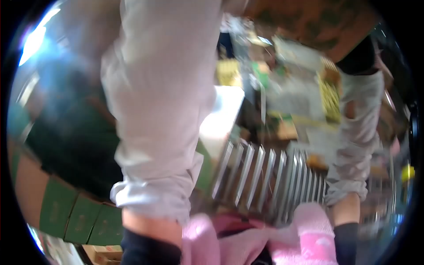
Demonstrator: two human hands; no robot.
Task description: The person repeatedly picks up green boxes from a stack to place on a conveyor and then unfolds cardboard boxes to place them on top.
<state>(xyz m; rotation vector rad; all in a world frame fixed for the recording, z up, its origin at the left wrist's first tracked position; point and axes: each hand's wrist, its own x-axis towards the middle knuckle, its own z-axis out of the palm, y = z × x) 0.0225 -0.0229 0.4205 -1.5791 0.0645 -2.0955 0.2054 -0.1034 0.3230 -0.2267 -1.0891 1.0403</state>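
Observation:
The picture is blurred. Both my arms wear pale long sleeves and reach down to the bottom edge. My left hand (148,251) is in a dark glove and is mostly cut off by the frame. My right hand (346,245), also in a dark glove, sits at the lower right. Between them lies a pink fluffy cloth (309,238), touching or close to both hands. Whether either hand grips it is hidden.
A metal roller track (265,176) runs behind the pink cloth. Green cartons (79,216) are stacked at the lower left, with a brown cardboard box (104,254) below them. A white surface (221,119) and blurred stacked goods (300,88) lie beyond.

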